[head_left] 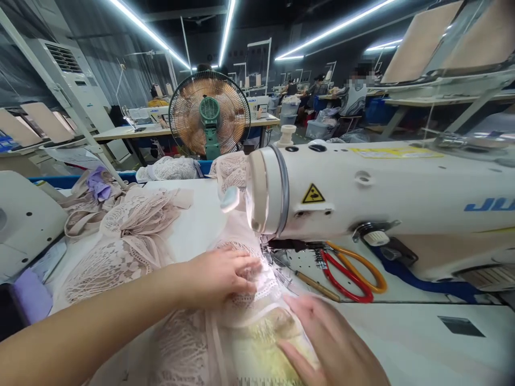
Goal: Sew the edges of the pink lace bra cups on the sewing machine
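Note:
My left hand lies over a pale pink lace bra, its fingers spread just left of the needle area of a white sewing machine. Nearer to me, my right hand rests along the bra's right edge. Its thumb is apart from the fingers, beside a yellowish padded part. The fabric runs up under the machine head, and the needle itself is hard to make out. More beige lace bras are heaped to the left of my left hand.
Red-handled scissors, an orange-handled pair and a wooden-handled tool lie under the machine arm. A large fan stands beyond the table. Purple cloth is at left. Other people sit at machines far behind.

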Tool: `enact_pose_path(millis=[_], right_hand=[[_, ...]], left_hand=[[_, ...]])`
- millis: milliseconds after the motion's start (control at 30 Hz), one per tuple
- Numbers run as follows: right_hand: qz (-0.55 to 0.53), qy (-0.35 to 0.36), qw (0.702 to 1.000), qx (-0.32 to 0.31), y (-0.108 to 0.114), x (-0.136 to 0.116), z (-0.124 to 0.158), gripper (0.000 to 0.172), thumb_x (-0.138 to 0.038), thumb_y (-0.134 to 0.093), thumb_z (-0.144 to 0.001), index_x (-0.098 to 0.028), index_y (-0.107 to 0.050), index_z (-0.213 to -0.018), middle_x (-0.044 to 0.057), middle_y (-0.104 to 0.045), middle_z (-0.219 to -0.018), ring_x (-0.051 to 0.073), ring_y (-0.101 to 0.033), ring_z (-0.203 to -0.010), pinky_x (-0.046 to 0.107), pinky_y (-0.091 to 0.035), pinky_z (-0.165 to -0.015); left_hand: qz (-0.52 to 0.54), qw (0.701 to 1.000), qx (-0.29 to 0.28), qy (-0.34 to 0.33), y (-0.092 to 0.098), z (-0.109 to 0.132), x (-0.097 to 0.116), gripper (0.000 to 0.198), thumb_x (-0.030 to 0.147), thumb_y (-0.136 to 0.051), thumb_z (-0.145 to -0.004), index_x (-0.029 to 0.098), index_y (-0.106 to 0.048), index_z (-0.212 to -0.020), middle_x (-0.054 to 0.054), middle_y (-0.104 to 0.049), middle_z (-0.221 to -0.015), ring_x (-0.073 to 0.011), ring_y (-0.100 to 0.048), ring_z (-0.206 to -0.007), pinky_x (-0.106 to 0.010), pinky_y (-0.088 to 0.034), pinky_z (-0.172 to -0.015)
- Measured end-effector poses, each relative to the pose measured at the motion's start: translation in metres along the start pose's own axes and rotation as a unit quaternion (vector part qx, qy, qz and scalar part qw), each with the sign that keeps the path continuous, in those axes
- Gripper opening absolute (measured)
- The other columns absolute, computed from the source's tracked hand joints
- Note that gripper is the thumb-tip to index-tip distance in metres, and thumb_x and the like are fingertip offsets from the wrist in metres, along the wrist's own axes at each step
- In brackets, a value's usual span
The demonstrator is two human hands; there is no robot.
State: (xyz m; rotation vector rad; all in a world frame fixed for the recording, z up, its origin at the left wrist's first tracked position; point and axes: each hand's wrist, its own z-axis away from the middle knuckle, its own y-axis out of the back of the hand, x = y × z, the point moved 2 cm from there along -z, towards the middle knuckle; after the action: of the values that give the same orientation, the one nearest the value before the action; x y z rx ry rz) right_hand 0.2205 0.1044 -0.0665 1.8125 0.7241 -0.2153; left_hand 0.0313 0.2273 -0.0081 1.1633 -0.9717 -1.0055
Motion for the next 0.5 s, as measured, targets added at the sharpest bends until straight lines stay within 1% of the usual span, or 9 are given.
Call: enact_pose_path(millis=[33,100,167,233,267,367,400,433,500], right_hand=[[0.041,0.028,0.999,-0.004,0.003,0.005,-0.003,0.042,-0.025,-0.056,-0.082,-0.021,-0.049,-0.123,0.010,-0.062,-0.105,0.026,-0.060,-0.096,0.037,-0.052,-0.076],[0.078,0.046,0.995,-0.052,0.003,0.012,-0.010,0.021,-0.017,-0.047,-0.086,-0.020,-0.056,-0.104,0.007,-0.059,-0.092,0.023,-0.058,-0.084,0.036,-0.051,-0.067],[0.081,0.045,0.991,-0.095,0.000,0.014,-0.016,0.018,-0.013,-0.040,-0.087,-0.020,-0.056,-0.083,0.004,-0.055,-0.081,0.020,-0.053,-0.076,0.033,-0.046,-0.061],[0.093,0.054,0.989,-0.103,-0.002,0.014,-0.017,0.020,-0.011,-0.038,-0.087,-0.020,-0.053,-0.076,0.002,-0.053,-0.077,0.019,-0.051,-0.073,0.032,-0.043,-0.059],[0.099,0.059,0.988,-0.100,-0.002,0.014,-0.016,0.020,-0.011,-0.039,-0.087,-0.019,-0.051,-0.074,0.002,-0.052,-0.075,0.019,-0.050,-0.073,0.031,-0.041,-0.058],[0.090,0.080,0.987,-0.104,0.000,0.014,-0.011,0.022,-0.014,-0.036,-0.090,-0.019,-0.048,-0.072,0.001,-0.050,-0.072,0.018,-0.049,-0.071,0.030,-0.040,-0.058],[0.079,0.085,0.987,-0.110,0.001,0.013,-0.010,0.023,-0.016,-0.035,-0.091,-0.019,-0.048,-0.073,0.001,-0.050,-0.073,0.018,-0.049,-0.071,0.030,-0.040,-0.059],[0.069,0.087,0.987,-0.119,0.002,0.013,-0.008,0.022,-0.017,-0.034,-0.092,-0.019,-0.049,-0.075,0.002,-0.049,-0.075,0.018,-0.049,-0.071,0.031,-0.041,-0.060],[0.054,0.086,0.985,-0.137,0.003,0.011,-0.007,0.020,-0.018,-0.033,-0.092,-0.019,-0.051,-0.082,0.003,-0.049,-0.079,0.018,-0.048,-0.073,0.032,-0.043,-0.063]], left_hand=[[0.009,1.000,0.016,-0.018,-0.003,0.001,0.008,0.021,0.019,-0.057,-0.081,0.020,-0.066,-0.100,-0.008,-0.047,-0.138,-0.0270,-0.046,-0.123,-0.040,-0.034,-0.103],[0.033,0.998,0.047,-0.039,-0.011,0.001,0.025,0.008,0.019,-0.058,-0.077,0.016,-0.065,-0.080,-0.007,-0.057,-0.127,-0.0242,-0.049,-0.119,-0.038,-0.030,-0.108],[0.056,0.995,0.076,-0.024,-0.018,0.000,0.040,0.003,0.016,-0.057,-0.074,0.016,-0.060,-0.072,-0.006,-0.065,-0.110,-0.0203,-0.055,-0.108,-0.033,-0.033,-0.107],[0.060,0.993,0.099,0.013,-0.024,-0.001,0.051,0.003,0.015,-0.056,-0.074,0.014,-0.058,-0.075,-0.007,-0.066,-0.096,-0.0179,-0.059,-0.093,-0.032,-0.040,-0.099],[0.050,0.992,0.110,0.028,-0.026,-0.002,0.055,0.008,0.019,-0.057,-0.076,0.013,-0.058,-0.081,-0.007,-0.065,-0.091,-0.0181,-0.058,-0.086,-0.033,-0.044,-0.093],[-0.012,0.989,0.145,0.030,-0.032,-0.004,0.061,0.036,0.036,-0.060,-0.079,0.014,-0.056,-0.106,-0.007,-0.061,-0.086,-0.0205,-0.055,-0.077,-0.039,-0.048,-0.080],[-0.033,0.986,0.161,0.023,-0.034,-0.005,0.060,0.035,0.037,-0.059,-0.081,0.016,-0.056,-0.108,-0.007,-0.060,-0.085,-0.0201,-0.054,-0.076,-0.039,-0.047,-0.079],[-0.050,0.982,0.180,0.018,-0.036,-0.006,0.059,0.027,0.034,-0.057,-0.084,0.018,-0.058,-0.105,-0.006,-0.060,-0.085,-0.0190,-0.054,-0.075,-0.038,-0.047,-0.079],[-0.071,0.973,0.221,0.000,-0.038,-0.008,0.054,0.014,0.024,-0.049,-0.090,0.018,-0.061,-0.089,-0.006,-0.063,-0.091,-0.0170,-0.055,-0.079,-0.036,-0.045,-0.082]])
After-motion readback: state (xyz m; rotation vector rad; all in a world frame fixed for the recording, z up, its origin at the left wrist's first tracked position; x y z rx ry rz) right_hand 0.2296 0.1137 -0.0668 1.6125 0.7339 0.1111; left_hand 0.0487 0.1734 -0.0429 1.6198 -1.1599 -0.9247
